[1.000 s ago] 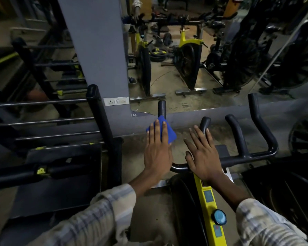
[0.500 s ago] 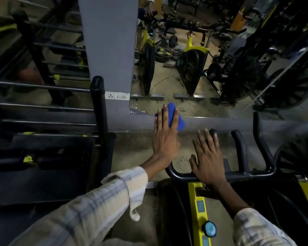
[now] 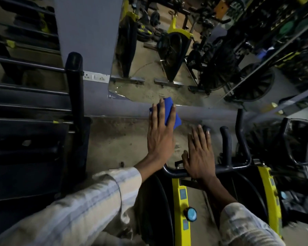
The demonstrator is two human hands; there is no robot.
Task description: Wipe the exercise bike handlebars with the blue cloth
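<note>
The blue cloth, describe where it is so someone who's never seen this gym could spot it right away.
Start at the yellow-framed exercise bike at the bottom centre and follow its black handlebars forward. The left hand lies flat over the leftmost bar, and the blue cloth is pressed under its fingers. It is the only bright blue fabric among black bars and grey floor.

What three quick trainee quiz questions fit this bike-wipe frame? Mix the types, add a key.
1. True or false: the blue cloth is under the right hand.
2. Which hand rests flat on the handlebars: A) left B) right?
3. Fill in: the knob on the yellow frame is ____ in colour.

Key: 1 false, it is under the left hand; 2 B; 3 blue.
</note>
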